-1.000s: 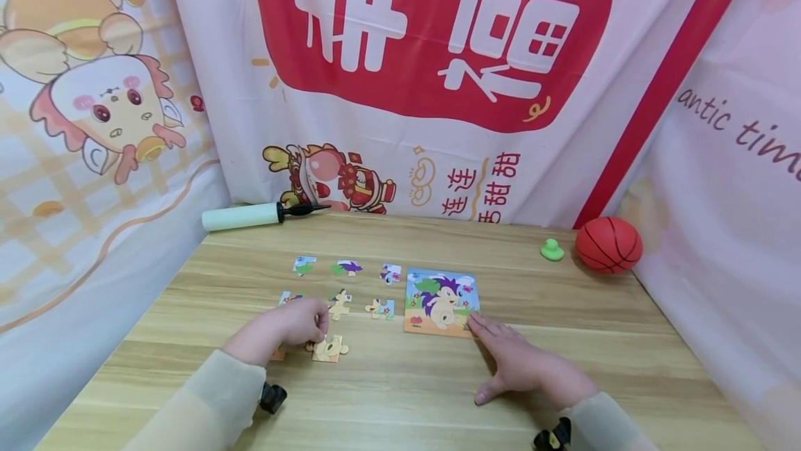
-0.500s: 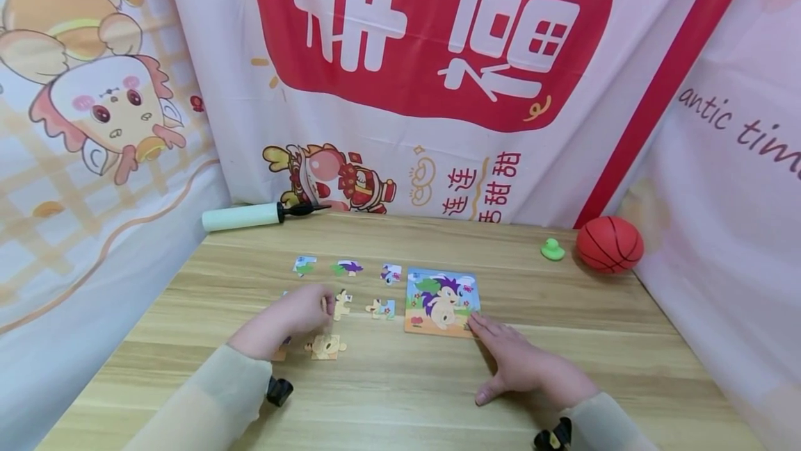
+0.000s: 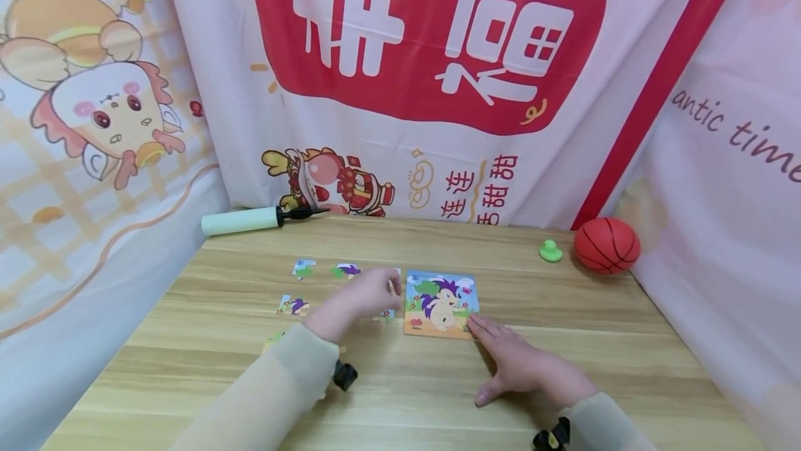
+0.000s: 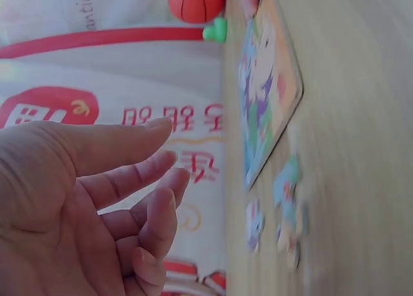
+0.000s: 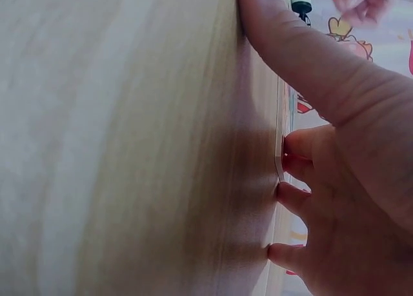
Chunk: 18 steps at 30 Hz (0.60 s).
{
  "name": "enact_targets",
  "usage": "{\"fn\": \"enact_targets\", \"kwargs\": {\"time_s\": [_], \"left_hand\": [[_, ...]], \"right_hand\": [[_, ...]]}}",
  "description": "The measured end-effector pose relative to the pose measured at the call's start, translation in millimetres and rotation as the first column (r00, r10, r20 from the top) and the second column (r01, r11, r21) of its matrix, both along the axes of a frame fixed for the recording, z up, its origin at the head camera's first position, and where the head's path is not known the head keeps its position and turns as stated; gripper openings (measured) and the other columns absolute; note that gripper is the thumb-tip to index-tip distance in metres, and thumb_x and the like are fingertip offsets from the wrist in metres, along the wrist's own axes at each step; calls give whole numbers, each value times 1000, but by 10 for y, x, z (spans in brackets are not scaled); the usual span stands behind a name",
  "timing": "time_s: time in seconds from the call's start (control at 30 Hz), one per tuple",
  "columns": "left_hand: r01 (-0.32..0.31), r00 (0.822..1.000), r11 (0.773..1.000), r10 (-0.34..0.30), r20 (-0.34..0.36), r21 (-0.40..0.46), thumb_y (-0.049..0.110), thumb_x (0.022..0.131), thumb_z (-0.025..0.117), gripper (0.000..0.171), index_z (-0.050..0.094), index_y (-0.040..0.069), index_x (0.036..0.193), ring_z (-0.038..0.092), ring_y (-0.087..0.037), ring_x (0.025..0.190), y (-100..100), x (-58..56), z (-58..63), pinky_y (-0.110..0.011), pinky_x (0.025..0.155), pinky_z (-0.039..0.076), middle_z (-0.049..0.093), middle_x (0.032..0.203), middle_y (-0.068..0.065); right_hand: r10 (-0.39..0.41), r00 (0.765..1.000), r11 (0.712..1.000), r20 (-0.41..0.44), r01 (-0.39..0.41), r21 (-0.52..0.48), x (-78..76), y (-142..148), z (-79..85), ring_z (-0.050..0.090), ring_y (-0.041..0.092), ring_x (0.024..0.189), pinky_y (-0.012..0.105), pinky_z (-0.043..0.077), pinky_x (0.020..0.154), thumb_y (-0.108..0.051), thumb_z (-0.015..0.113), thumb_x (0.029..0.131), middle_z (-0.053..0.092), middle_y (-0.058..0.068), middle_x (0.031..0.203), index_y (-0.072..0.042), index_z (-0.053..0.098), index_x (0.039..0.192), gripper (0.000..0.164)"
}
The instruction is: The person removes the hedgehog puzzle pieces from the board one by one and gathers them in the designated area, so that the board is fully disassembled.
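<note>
A square hedgehog puzzle board (image 3: 425,328) lies flat on the table. My right hand (image 3: 514,359) rests at its lower right corner with fingertips on the edge and the thumb spread on the wood. My left hand (image 3: 369,291) hovers left of the board, above loose puzzle pieces. In the left wrist view its fingers are relaxed and hold nothing, and two pieces (image 4: 288,196) lie below the board's corner. Other pieces show at the upper left (image 3: 304,269), the top middle (image 3: 345,270) and the middle left (image 3: 293,306). The left hand and sleeve hide some pieces.
A mint-green hand pump (image 3: 244,221) lies at the table's back left. Towards the back right are a green toy duck (image 3: 550,251) and a red ball (image 3: 607,246) with basketball lines. Printed curtains (image 3: 532,180) hang along the back and sides.
My left hand has moved right and away from me, from the lower left pieces to beside the board. The middle left piece is uncovered. My right hand has stayed in place.
</note>
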<state>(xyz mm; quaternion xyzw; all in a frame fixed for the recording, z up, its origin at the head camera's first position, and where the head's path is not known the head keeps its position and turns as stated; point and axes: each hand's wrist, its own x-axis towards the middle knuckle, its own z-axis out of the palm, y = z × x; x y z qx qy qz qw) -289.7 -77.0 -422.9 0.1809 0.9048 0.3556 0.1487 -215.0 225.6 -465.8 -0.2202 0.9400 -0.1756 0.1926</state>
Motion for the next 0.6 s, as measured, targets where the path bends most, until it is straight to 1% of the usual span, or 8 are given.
{"fn": "enact_targets", "kwargs": {"time_s": [0.07, 0.17, 0.27, 0.33, 0.43, 0.53, 0.6], "left_hand": [[26, 1000, 1000, -26, -8, -2, 13, 84, 76, 18, 65, 10, 98, 56, -20, 72, 156, -3, -61, -35, 62, 48, 62, 88, -3], [45, 999, 999, -46, -27, -18, 10, 80, 79, 21, 67, 8, 96, 55, -18, 71, 377, 6, -167, -33, 62, 48, 62, 92, -4], [29, 999, 999, -30, -35, -28, 11, 78, 81, 22, 67, 9, 95, 56, -15, 68, 572, 3, -255, -31, 61, 48, 61, 91, -1], [10, 1000, 1000, -11, -15, -28, 13, 79, 80, 23, 67, 9, 97, 57, -15, 67, 685, -1, -295, -32, 62, 48, 61, 89, -1], [0, 1000, 999, -1, -27, -45, 15, 77, 82, 27, 66, 10, 99, 56, -17, 72, 823, 1, -317, -33, 68, 48, 62, 91, -1], [7, 999, 997, -10, -47, -76, 16, 74, 84, 33, 67, 10, 102, 56, -17, 81, 928, 23, -316, -34, 76, 48, 63, 98, -2], [11, 998, 995, -16, -53, -98, 17, 73, 85, 37, 67, 10, 105, 56, -18, 84, 979, 47, -309, -35, 79, 48, 64, 101, -2]], "right_hand": [[10, 1000, 1000, -3, -10, -10, 10, 3, -1, 14, 38, 146, 60, 14, 113, -67, 80, 58, 14, 14, 162, -7, 19, 157, 130], [26, 1000, 999, -17, -26, -20, 23, 6, -1, 14, 38, 146, 59, 14, 113, -67, 80, 59, 13, 16, 162, -6, 19, 157, 130], [37, 999, 999, -34, -38, -32, 33, 11, 4, 15, 40, 145, 60, 14, 113, -66, 80, 60, 14, 18, 162, -4, 18, 156, 131], [40, 998, 998, -42, -42, -38, 36, 16, 12, 15, 41, 145, 60, 15, 112, -65, 81, 60, 14, 19, 161, -3, 19, 156, 130], [41, 998, 998, -43, -43, -45, 39, 27, 25, 15, 41, 145, 60, 15, 112, -64, 82, 61, 15, 19, 161, -2, 19, 156, 129], [45, 998, 998, -46, -47, -43, 43, 39, 32, 16, 41, 145, 61, 15, 112, -63, 82, 62, 16, 19, 161, -2, 19, 156, 128], [45, 998, 998, -48, -47, -42, 48, 47, 31, 16, 40, 145, 61, 15, 112, -63, 82, 62, 16, 18, 161, -2, 19, 156, 128]]}}
